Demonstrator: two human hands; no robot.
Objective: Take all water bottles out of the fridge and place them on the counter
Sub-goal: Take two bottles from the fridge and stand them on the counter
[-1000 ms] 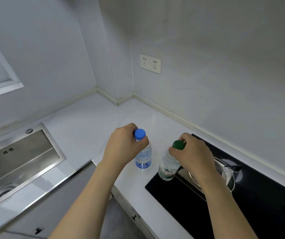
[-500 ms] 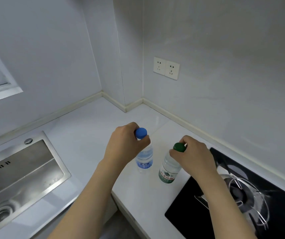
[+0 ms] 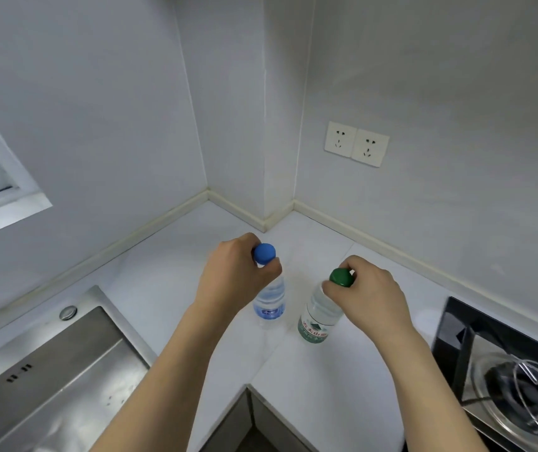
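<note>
The left hand [image 3: 235, 275] is closed around the neck of the blue-capped bottle [image 3: 269, 300], and the right hand [image 3: 370, 296] around the neck of the green-capped bottle [image 3: 318, 316]. Both bottles are upright on the white tabletop [image 3: 169, 278], caps up, near each other but apart. The sink [image 3: 49, 380] is at left, the stove [image 3: 508, 380] at right, and free surface reaches back to the wall corner.

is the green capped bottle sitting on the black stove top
No, the green-capped clear plastic bottle stands on the white counter, left of the black glass stove top.

Two bottles [image 3: 269, 301] on white counter [image 3: 169, 282]
</note>
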